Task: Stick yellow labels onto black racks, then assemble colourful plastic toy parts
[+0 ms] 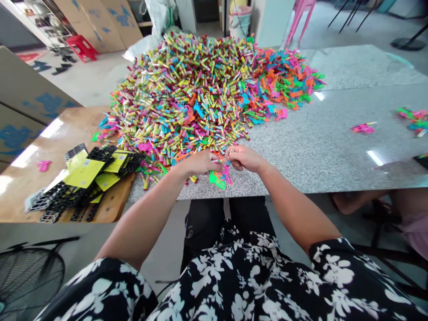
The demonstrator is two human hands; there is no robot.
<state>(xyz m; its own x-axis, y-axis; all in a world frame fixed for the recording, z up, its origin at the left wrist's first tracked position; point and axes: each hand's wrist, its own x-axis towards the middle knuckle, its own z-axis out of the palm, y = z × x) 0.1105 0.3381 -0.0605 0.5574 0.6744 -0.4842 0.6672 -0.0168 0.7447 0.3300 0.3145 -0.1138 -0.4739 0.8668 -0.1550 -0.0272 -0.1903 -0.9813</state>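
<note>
My left hand (203,162) is closed around small plastic toy guns at the front edge of the pile. A green toy gun (218,180) and a pink toy gun (228,175) stick out below its fingers. Close beside it, my right hand (246,158) pinches thumb and fingers together at the guns' ends; what lies between them is too small to make out. Just behind both hands rises a big heap of short tubes (180,98) with yellow labels and dark red ends. More toy guns (284,80) in orange, blue, green and pink lie at its right.
Black plastic racks (80,205) with yellow cards (85,174) lie on the wooden table (110,207) at left. On the grey stone tabletop (321,160) sit a pink toy gun (364,128) and a small colourful group. A person's leg (361,200) shows below right; a fan (30,276) stands lower left.
</note>
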